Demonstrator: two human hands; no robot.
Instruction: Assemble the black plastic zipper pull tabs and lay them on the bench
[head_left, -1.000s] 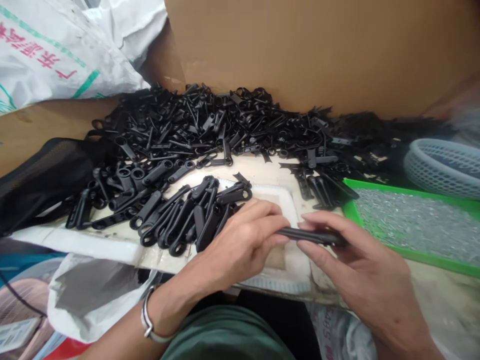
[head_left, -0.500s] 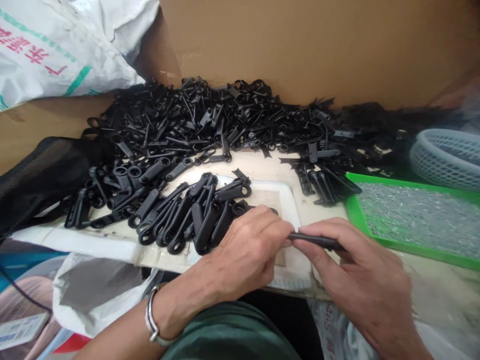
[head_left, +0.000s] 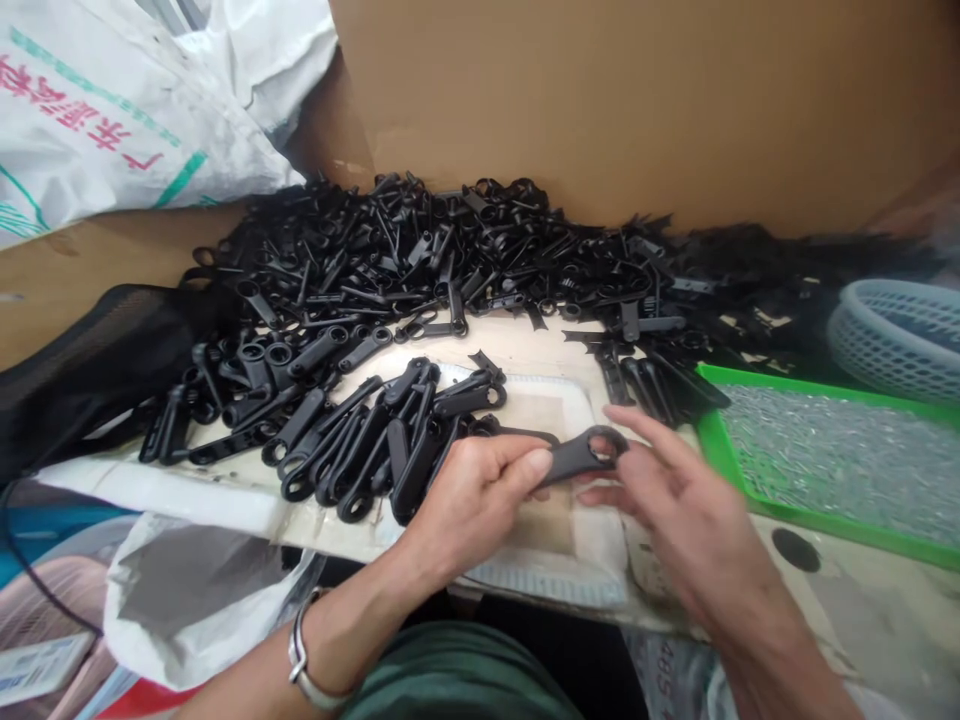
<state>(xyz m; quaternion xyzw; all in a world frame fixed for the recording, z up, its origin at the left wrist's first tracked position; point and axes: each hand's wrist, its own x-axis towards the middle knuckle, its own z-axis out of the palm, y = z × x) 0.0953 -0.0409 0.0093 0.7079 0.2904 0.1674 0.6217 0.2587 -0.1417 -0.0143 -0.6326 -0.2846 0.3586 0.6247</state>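
Note:
My left hand (head_left: 480, 490) pinches a flat black plastic lever with a ring-shaped end (head_left: 576, 458) between thumb and fingers. The ring points right, its hole facing up. My right hand (head_left: 679, 510) is at the ring end with fingers apart, index finger stretched out beyond it. Some of its fingertips are behind or under the ring, so whether they touch it I cannot tell. Left of my hands lies a row of similar black levers (head_left: 367, 440) on the worktable (head_left: 525, 340). Below the held lever is a white pad with a brown centre (head_left: 536, 525).
Behind is a large heap of black plastic parts (head_left: 420, 240) against a cardboard wall (head_left: 637, 110). To the right stand a green tray (head_left: 720, 430) of small metal pins and a grey-blue basket (head_left: 892, 340). A white sack (head_left: 180, 110) hangs at upper left.
The lever has turned from edge-on to flat, ring to the right. My left hand now holds it by the other end, and my right hand's fingers have spread from their grip.

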